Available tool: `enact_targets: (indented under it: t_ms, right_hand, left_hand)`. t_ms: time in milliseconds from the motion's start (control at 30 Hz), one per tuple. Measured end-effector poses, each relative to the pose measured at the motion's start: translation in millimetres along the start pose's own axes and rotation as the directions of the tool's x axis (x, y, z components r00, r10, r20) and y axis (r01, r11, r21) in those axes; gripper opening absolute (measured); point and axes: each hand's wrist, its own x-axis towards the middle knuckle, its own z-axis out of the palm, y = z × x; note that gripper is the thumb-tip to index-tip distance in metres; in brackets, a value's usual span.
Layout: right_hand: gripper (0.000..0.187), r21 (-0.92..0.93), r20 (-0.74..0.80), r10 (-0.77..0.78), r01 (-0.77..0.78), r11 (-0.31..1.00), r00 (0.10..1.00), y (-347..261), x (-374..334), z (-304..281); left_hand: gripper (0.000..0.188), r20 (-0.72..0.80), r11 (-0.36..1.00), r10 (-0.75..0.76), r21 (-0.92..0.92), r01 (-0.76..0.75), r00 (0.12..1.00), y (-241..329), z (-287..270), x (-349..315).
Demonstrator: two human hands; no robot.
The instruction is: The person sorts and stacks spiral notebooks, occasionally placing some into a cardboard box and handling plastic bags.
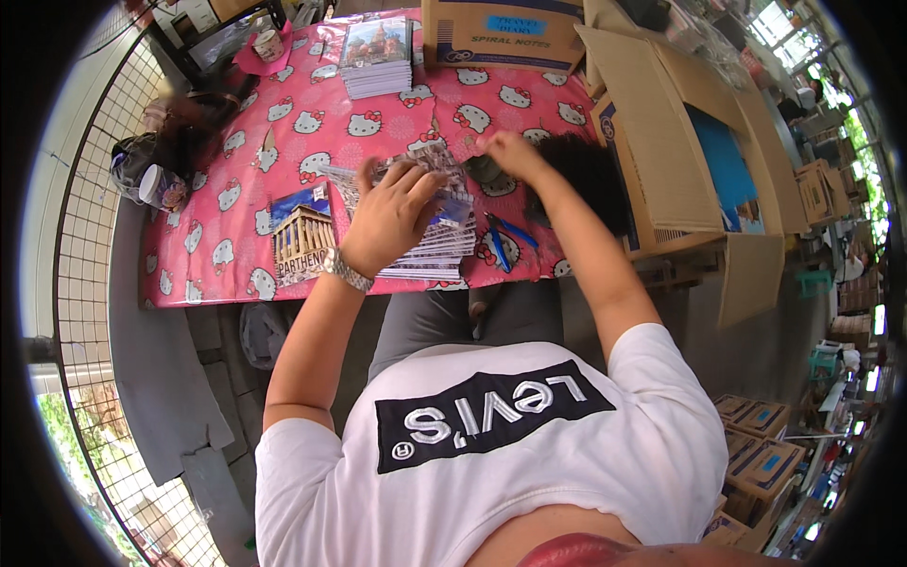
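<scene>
My left hand (399, 200), with a metal watch at its wrist, bends its fingers over a notebook (342, 178) with a printed cover, lying askew on top of a pile. Below it the pile of notebooks (430, 253) fans its white page edges toward me. My right hand (510, 156) is over the table, its fingers pinched together beside a dark green cloth-like thing (484, 172). What they hold, if anything, is too small to tell. Blue-handled pliers (510, 241) lie right of the pile. A notebook with a columned temple on its cover (302, 231) rests to its left.
A pink patterned cloth (227, 269) covers the table. At the back stand another notebook stack (378, 80) and a cardboard box (505, 42). A large open carton (652, 189) stands at the right, next to a black fuzzy thing (576, 184). Cups (161, 186) sit far left.
</scene>
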Motion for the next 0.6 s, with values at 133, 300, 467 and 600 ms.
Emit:
enact_targets:
  t_ms: [133,300,467,600]
  right_hand:
    - [0.047,-0.398,-0.19,-0.01,-0.068,0.915,0.982,34,-15,54]
    - [0.042,0.621,0.17,-0.03,-0.083,0.78,0.985,-72,-31,3]
    - [0.04,0.778,0.264,-0.568,0.176,0.604,0.78,-116,-69,-54]
    - [0.038,0.894,0.297,-0.621,0.017,0.447,0.725,-113,-72,-51]
  left_hand:
    - [0.041,-0.063,0.947,-0.318,0.035,0.321,0.946,9,8,-6]
    - [0.047,-0.141,0.941,-0.329,0.029,0.336,0.934,-18,9,-34]
    - [0.044,-0.183,0.974,-0.219,0.024,0.227,0.958,-14,10,-15]
    - [0.047,-0.185,0.978,-0.197,0.035,0.207,0.963,-16,10,-12]
